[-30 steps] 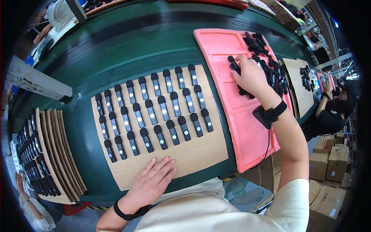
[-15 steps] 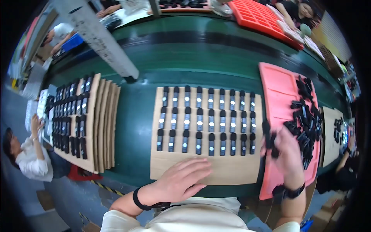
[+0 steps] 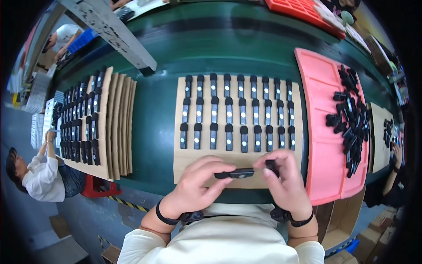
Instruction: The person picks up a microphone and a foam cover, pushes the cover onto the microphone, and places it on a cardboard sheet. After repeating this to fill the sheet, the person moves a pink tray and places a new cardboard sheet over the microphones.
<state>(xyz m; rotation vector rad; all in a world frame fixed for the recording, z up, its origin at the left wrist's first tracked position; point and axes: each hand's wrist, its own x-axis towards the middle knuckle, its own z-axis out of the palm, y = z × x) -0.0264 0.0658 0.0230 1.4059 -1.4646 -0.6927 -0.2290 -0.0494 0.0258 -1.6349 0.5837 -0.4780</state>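
Over the near edge of the cardboard sheet (image 3: 184, 165), my left hand (image 3: 193, 187) pinches a small black clip-on microphone (image 3: 241, 173) by its foam-tipped end. It lies sideways, its other end pointing at my right hand (image 3: 285, 185). Between the thumb and fingers of that hand sits a small black piece (image 3: 272, 166), mostly covered, so its kind is unclear. Beyond my hands, three rows of similar microphones (image 3: 229, 112) lie on the cardboard, foam ends away from me, each with a pale round spot.
Right of the cardboard, a pink tray (image 3: 323, 149) holds a heap of black microphones (image 3: 351, 123). At left stand stacked cardboard sheets (image 3: 121, 127) with more microphones on top. A white post (image 3: 114, 35) rises from the green table (image 3: 154, 110). Other people work around it.
My right hand has come left from the pink tray with black pieces. My left hand has lifted off the cardboard and now grips a microphone. The view has tilted lower.
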